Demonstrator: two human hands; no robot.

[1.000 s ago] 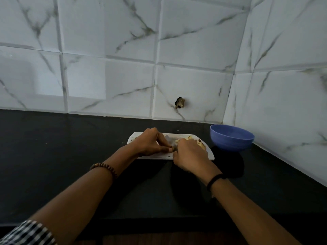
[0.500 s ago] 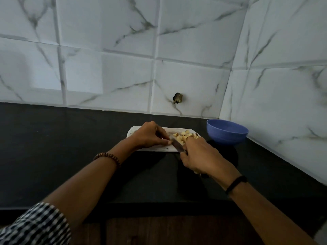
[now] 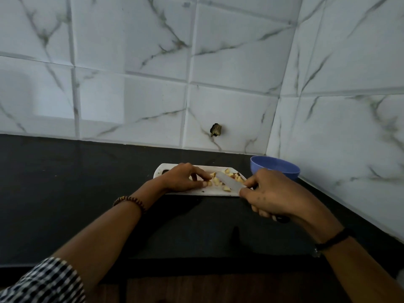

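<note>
Dicing is judged in hand: on the white board (image 3: 215, 192), a fruit piece (image 3: 209, 183) is pinched at its middle by the left hand's (image 3: 181, 179) curled fingers, the knife (image 3: 229, 183) is gripped over its right half by the right hand (image 3: 273, 193), and a downward cut clear of those fingertips is called for next.

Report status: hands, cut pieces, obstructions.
Right hand grips knife, blade over white board. Left hand pinches cut pieces on board. Blue bowl beside board, nothing blocking the blade.
</note>
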